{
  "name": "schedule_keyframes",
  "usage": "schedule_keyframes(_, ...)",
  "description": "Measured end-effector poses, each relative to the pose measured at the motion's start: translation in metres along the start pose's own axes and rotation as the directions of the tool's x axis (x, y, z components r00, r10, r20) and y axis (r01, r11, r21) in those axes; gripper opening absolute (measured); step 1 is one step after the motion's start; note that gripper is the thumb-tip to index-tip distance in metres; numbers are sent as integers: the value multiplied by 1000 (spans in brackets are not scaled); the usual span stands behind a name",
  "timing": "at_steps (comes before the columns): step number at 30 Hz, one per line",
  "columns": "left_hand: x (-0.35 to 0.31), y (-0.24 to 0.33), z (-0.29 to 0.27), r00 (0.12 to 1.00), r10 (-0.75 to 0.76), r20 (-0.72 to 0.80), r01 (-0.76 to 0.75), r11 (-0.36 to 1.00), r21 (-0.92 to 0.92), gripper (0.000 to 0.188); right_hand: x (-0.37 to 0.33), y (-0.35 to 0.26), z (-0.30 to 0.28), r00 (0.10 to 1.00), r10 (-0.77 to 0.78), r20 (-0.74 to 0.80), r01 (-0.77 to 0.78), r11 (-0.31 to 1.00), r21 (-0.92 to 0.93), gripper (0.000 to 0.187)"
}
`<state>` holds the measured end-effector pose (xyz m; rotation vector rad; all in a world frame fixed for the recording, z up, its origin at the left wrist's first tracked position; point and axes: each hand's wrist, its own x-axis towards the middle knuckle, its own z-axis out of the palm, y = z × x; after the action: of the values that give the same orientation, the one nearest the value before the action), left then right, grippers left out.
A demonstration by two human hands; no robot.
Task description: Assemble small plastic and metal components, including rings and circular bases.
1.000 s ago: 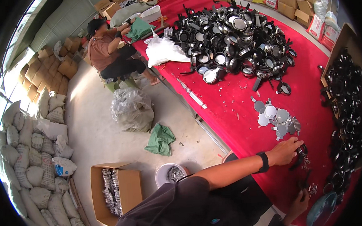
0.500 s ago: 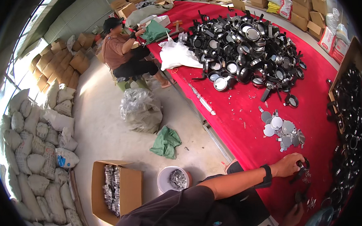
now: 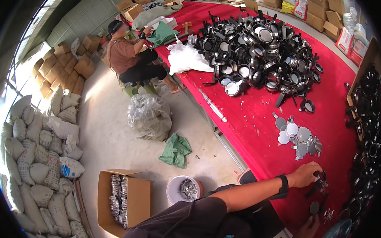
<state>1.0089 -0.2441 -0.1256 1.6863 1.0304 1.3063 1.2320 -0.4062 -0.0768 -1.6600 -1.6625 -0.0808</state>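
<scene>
My left hand (image 3: 306,175), with a black band on its wrist, is closed on a black ring-shaped part with a handle (image 3: 320,177) just above the red cloth. Lower down, my right hand (image 3: 307,231) pinches a round grey disc with a small tab (image 3: 314,207), partly cut off by the picture's dark rim. Small metal pins (image 3: 328,215) lie on the cloth beside that disc. Farther up the table sits a loose pile of flat silver discs (image 3: 302,134). Beyond it rises a big heap of black-rimmed round parts with handles (image 3: 260,50).
A carton of black rings (image 3: 369,122) stands along the right. On the floor are a white bucket of metal pieces (image 3: 170,190), an open carton (image 3: 139,203), a green cloth (image 3: 175,151) and stacked sacks (image 3: 40,170). A co-worker (image 3: 124,55) sits at the table's far left side.
The grey disc in my right hand has turned flatter to view and moved slightly up. My left hand stays nearly in place. The co-worker's arm and head have shifted a little.
</scene>
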Motion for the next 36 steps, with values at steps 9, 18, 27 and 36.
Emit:
schedule_keyframes(9, -11, 24, -13, 990, -127, 63, 131, 989, -66, 25, -1, 5, 2, 996, -85, -29, 84, 996, -26, 41)
schedule_keyframes(18, -26, 30, -24, 993, -116, 35, 118, 992, -55, 24, 0, 2, 4, 999, -48, -15, 48, 999, -18, 39)
schedule_keyframes(27, -26, 31, -26, 992, -105, 67, 104, 994, 13, 31, -14, 66, 5, 977, 68, 202, -74, 997, 22, 34)
schedule_keyframes(36, -12, 59, -38, 989, -142, 46, 139, 989, 46, 44, -11, 50, -9, 985, 120, 122, -121, 993, 1, 24)
